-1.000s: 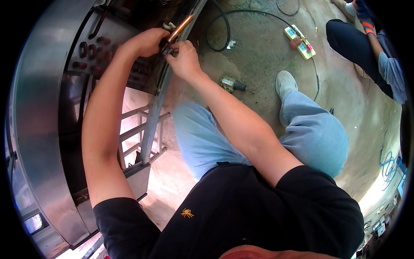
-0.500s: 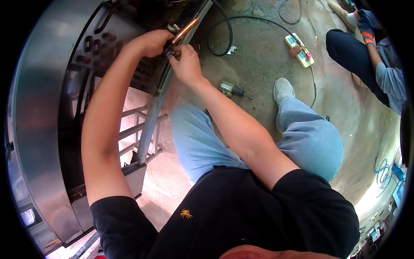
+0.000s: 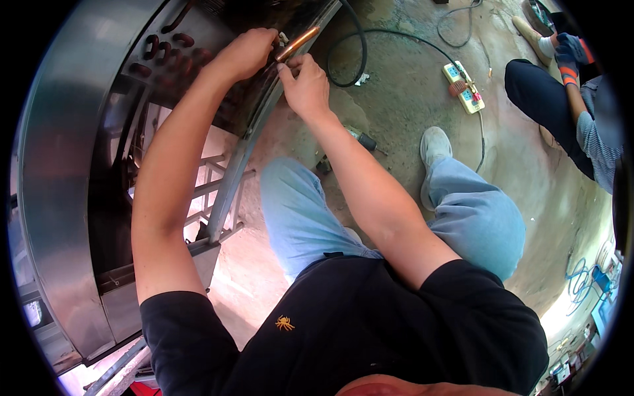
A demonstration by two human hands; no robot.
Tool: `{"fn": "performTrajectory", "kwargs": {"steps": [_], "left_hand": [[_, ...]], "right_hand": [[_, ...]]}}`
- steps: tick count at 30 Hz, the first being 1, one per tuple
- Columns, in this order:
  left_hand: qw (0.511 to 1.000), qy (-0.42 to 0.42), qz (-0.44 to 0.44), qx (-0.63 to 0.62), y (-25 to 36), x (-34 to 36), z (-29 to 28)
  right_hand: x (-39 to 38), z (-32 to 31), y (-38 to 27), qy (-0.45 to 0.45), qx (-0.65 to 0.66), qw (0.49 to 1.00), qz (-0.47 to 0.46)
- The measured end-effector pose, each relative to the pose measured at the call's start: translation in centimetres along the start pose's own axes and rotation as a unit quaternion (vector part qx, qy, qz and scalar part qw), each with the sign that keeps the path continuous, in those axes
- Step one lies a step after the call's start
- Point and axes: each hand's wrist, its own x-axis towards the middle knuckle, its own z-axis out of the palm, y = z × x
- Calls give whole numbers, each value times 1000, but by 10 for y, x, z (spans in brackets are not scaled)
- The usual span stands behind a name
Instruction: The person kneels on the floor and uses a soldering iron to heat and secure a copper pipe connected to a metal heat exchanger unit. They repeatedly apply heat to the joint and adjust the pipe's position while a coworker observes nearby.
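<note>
Both hands pinch copper tube (image 3: 298, 42): left hand (image 3: 247, 51) bracing, right hand (image 3: 305, 84) steering; I'd keep it aligned, no kinks.

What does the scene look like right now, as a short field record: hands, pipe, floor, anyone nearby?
left hand: closed around the upper end of the copper pipe
right hand: fingers pinching the pipe from below
pipe: tilted, beside the metal cabinet
black hose: loops on the floor behind the hands
power strip: on the floor, plugs in it
co-worker: crouched at upper right, gloved
</note>
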Motion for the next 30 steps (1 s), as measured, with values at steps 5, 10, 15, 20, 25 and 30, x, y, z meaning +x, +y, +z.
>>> {"fn": "performTrajectory", "kwargs": {"steps": [5,10,15,20,25,30], "left_hand": [[975,209,-58,-49,46,-24,-27],[680,375,-220,-590,109,-111,1],[597,297,-273,-693,108,-166,58],[857,286,-325,-279,122,-144,59],[872,245,-374,-201,105,-116,54],[775,246,-358,-459,94,-107,80]], "right_hand": [[2,-14,-11,20,12,992,-128],[17,-27,-28,66,-18,952,-297],[24,-29,-38,-30,-130,890,-435],[35,-16,-42,-219,-298,811,-453],[59,-14,-46,-311,-328,742,-495],[58,-15,-43,-318,-328,745,-486]]}}
